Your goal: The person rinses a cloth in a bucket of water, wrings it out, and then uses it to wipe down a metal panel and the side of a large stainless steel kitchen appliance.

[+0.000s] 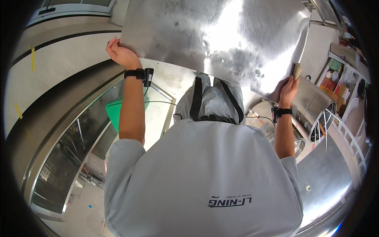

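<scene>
A large, scuffed stainless steel sheet or panel spans the top of the view, held up by both hands. My left hand is at its lower left corner, palm against the edge and fingers curled; how far they grip underneath is hidden. My right hand grips the lower right edge, fingers partly behind the metal. At its fingertips, against the sheet's side edge, is a tan, rough, tapered piece whose kind I cannot tell. Each wrist has a black strap with a small device. Grey fabric with black straps shows below the sheet.
A green plastic container lies beyond my left forearm, beside a long metal-framed unit with dark panels. To the right are a large steel cylinder, a white wire rack, a steel surface and shelves with boxes. Thin cables run near both forearms.
</scene>
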Available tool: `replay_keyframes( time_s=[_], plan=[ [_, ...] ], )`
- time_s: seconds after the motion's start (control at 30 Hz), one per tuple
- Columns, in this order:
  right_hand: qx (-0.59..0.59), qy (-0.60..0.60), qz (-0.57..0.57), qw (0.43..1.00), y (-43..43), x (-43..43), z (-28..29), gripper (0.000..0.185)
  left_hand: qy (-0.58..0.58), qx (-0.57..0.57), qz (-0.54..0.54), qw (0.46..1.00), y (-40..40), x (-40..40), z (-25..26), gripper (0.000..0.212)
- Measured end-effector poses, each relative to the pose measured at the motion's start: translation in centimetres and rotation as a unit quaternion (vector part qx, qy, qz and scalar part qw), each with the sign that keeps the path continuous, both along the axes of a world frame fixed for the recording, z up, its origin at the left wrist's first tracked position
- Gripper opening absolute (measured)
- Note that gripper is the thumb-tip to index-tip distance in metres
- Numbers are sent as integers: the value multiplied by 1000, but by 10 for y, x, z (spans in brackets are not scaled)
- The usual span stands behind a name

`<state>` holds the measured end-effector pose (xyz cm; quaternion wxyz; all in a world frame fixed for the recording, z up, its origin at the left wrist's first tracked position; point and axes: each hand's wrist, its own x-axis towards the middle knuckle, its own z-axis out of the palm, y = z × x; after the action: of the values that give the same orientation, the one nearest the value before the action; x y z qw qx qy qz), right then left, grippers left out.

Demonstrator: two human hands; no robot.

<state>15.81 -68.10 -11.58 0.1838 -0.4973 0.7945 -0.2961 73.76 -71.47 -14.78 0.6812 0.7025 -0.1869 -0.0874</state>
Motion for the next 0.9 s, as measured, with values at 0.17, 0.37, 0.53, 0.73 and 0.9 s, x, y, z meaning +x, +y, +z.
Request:
replay_keyframes(
  time_s=[0.17,0.37,0.53,0.73,0.9],
  plan=[
    [-20,-6,2,1000,-5,15,-8,39,-43,17,-18,999,-40,31,-17,23],
    [-9,-6,-11,1000,-14,38,-10,37,-98,41,-52,993,-90,68,-30,26],
    [-17,-5,-50,999,-20,60,-9,37,-108,92,-22,990,-135,95,-52,31],
    [-41,-12,-61,997,-21,45,-24,32,-28,107,-6,994,-146,97,-88,32],
    [-47,-34,-59,997,-22,42,-29,30,33,-120,-53,991,-59,102,-116,23]
  ],
)
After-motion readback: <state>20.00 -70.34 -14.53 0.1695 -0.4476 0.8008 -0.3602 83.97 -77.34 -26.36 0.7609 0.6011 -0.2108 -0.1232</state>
